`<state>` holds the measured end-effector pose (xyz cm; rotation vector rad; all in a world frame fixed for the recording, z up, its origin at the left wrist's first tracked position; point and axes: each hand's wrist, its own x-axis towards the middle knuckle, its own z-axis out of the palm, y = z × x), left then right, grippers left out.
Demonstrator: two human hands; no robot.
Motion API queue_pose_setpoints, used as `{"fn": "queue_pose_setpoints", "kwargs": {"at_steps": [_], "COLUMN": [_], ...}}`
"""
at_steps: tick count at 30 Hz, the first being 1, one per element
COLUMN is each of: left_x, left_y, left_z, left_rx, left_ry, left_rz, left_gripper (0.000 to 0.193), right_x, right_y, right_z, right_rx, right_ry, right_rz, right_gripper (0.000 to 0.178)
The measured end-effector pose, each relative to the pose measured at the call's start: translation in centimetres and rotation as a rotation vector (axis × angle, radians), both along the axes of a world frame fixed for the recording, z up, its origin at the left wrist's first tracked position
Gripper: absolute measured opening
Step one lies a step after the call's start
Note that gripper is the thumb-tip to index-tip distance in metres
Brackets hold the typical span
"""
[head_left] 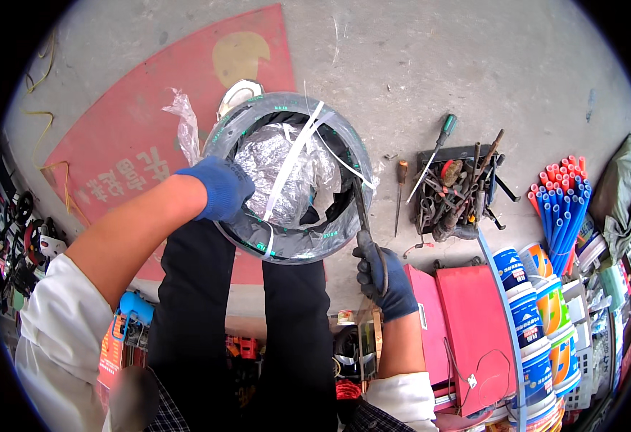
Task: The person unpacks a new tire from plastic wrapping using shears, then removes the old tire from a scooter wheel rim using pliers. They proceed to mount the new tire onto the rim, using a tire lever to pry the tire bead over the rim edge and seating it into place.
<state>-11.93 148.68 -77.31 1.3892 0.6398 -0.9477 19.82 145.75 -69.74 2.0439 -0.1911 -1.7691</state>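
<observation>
A black ring-shaped coil (358, 144), wrapped in clear plastic film and tied with white straps (294, 169), lies in front of my legs. Crumpled clear film (266, 155) fills its middle. My left hand (223, 186), in a blue glove, is closed on the coil's left side; its fingertips are partly hidden. My right hand (387, 282), in a dark blue glove, is wrapped round the loop handles of a pair of scissors (363, 229). The blades reach up to the coil's right edge, beside a strap. A loose tail of film (186, 126) sticks out at the upper left.
Right of the coil are a screwdriver with a brown handle (402, 171), a green-handled screwdriver (446, 131) and a tray (423, 156) heaped with rusty tools. Pink boxes (474, 317), paint buckets (525, 313) and blue and red tubes (564, 216) stand farther right. A red mat (114, 137) lies left.
</observation>
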Motion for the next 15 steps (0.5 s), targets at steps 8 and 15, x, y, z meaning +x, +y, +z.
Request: {"fn": "queue_pose_setpoints", "kwargs": {"at_steps": [8,15], "left_x": [0.1,-0.1], "left_y": [0.1,0.5], "left_z": [0.0,-0.3], "left_rx": [0.013,0.024], "left_ry": [0.018,-0.032], "left_rz": [0.020,0.022], "left_gripper": [0.039,0.031], "right_x": [1.7,-0.8], "right_y": [-3.3,-1.3], "right_z": [-0.7,-3.2], "right_rx": [0.192,0.343], "right_ry": [0.037,0.029], "right_rz": [0.304,1.311], "right_gripper": [0.044,0.070]}}
